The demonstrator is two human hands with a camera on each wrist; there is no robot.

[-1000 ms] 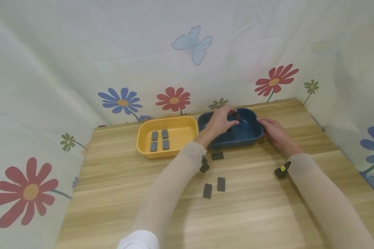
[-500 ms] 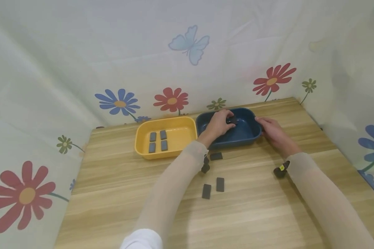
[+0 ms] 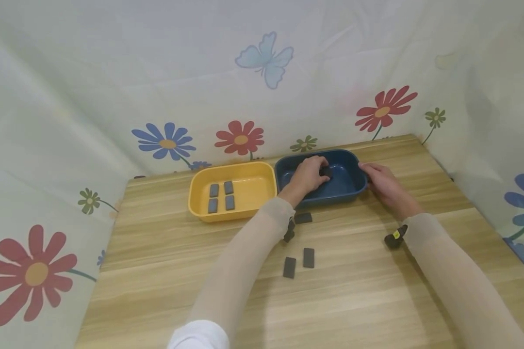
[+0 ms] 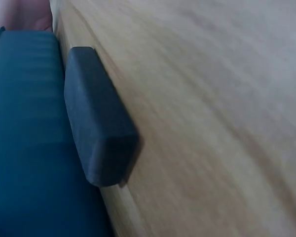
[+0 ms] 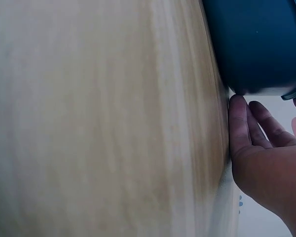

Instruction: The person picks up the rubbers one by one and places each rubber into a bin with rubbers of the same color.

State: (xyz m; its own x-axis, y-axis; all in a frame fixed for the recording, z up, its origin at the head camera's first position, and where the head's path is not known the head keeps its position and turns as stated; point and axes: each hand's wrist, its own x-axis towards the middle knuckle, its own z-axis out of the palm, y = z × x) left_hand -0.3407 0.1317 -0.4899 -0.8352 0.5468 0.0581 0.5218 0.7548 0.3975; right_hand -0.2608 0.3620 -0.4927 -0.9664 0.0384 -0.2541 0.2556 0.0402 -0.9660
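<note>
My left hand (image 3: pixel 306 175) reaches down inside the blue tray (image 3: pixel 347 186), thumb and fingers pinching a small dark block (image 3: pixel 326 171) close over the tray's floor. At the tray's right end, my right hand (image 3: pixel 383 183) grips the rim, thumb on top. In the right wrist view its fingers (image 5: pixel 239 121) lie against the outer wall from below. Just in front of the tray, another dark rectangular block (image 4: pixel 96 113) lies on the table, seen large in the left wrist view.
Touching the blue tray on its left is a yellow tray (image 3: pixel 257 191), with several grey blocks (image 3: pixel 213 205) in two rows at its left side. Two more dark blocks, one left (image 3: pixel 289 267) and one right (image 3: pixel 308 258), lie nearer on the wooden table (image 3: pixel 157 271). A flowered curtain (image 3: pixel 192 87) stands behind.
My left hand has lowered the dark block from upright near the back wall to close over the blue tray's floor. My right hand has kept its place at the rim.
</note>
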